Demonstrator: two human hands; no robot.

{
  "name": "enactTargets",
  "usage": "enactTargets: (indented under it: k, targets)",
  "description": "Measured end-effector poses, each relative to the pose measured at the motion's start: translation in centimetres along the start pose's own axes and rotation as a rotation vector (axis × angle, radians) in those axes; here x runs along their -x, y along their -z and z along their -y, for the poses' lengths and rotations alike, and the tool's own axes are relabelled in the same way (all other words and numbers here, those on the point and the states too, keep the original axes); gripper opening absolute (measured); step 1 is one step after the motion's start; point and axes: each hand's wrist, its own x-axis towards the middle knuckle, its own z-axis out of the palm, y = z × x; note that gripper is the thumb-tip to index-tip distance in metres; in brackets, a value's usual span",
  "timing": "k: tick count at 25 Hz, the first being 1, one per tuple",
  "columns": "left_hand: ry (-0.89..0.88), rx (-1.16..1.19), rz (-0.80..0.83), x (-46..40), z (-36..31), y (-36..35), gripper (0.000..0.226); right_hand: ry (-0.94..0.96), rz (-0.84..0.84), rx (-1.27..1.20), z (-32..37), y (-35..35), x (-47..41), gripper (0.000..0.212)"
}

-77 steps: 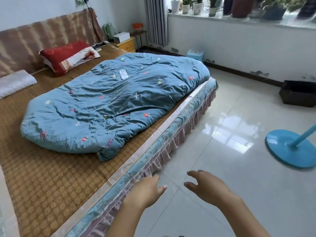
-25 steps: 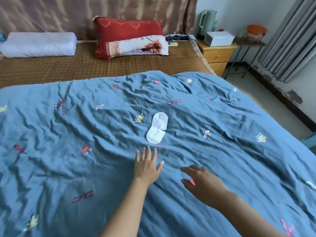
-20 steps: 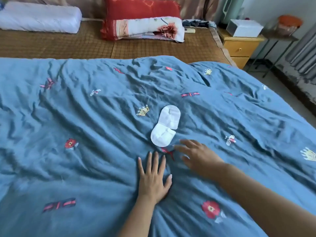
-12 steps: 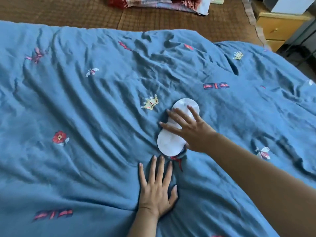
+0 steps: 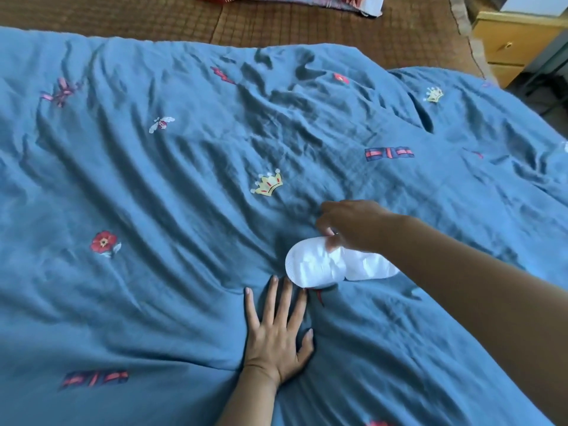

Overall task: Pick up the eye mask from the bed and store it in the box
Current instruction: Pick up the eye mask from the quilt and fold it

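One white eye mask (image 5: 319,267) hangs from my right hand (image 5: 353,226), pinched at its top edge, long axis sideways. Just below the mask, my left hand (image 5: 278,333) lies flat and empty on the blue quilt (image 5: 153,195); I see no box.

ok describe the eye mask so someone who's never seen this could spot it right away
Start from the wrinkled blue quilt covering the bed. Near its middle the right hand pinches the eye mask, just beyond the flat left hand. It is plain white with two rounded lobes, unlike the small coloured embroidered motifs.

You've got no readable text, labels, brands or numbers here, only embroidered crowns, flowers and bows on the blue quilt (image 5: 184,186), and the white eye mask (image 5: 316,269) is blank.
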Motion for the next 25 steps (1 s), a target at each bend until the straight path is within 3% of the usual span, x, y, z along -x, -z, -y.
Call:
enactTargets:
  k: [2, 5, 10, 14, 16, 18, 22, 25]
  targets:
    - [0.003, 0.000, -0.021, -0.2, -0.1, 0.1, 0.071, -0.099, -0.019, -0.250, -0.2, -0.7, 1.5, 0.014]
    - [0.009, -0.019, -0.051, -0.1, -0.2, 0.3, 0.070, -0.253, -0.175, -0.489, -0.3, -2.1, 4.8, 0.018]
    - [0.007, -0.053, -0.076, 1.7, 0.1, 1.3, 0.066, -0.432, -0.438, -0.715, 0.7, -2.5, 11.2, 0.027]
    - [0.099, 0.008, 0.072, 4.3, -0.3, 6.1, 0.058, -0.469, -0.552, -0.925, 4.1, -2.5, 16.2, 0.034]
    - [0.175, 0.201, 0.264, 5.9, -0.9, 9.4, 0.047, -0.511, -0.556, -1.028, 6.8, -2.9, 19.0, 0.032]
    - [0.304, 0.625, 0.375, 7.8, -1.8, 14.6, 0.043, -0.545, -0.554, -1.117, 9.6, -2.9, 22.6, 0.033]
    - [0.447, 1.276, 0.220, 12.1, -4.7, 28.3, 0.021, -0.520, -0.502, -1.254, 15.6, -1.4, 33.3, 0.036]
    - [0.310, 1.383, 0.322, 16.7, -8.5, 36.3, 0.016, -0.470, -0.505, -1.342, 19.6, -0.7, 42.4, 0.032]
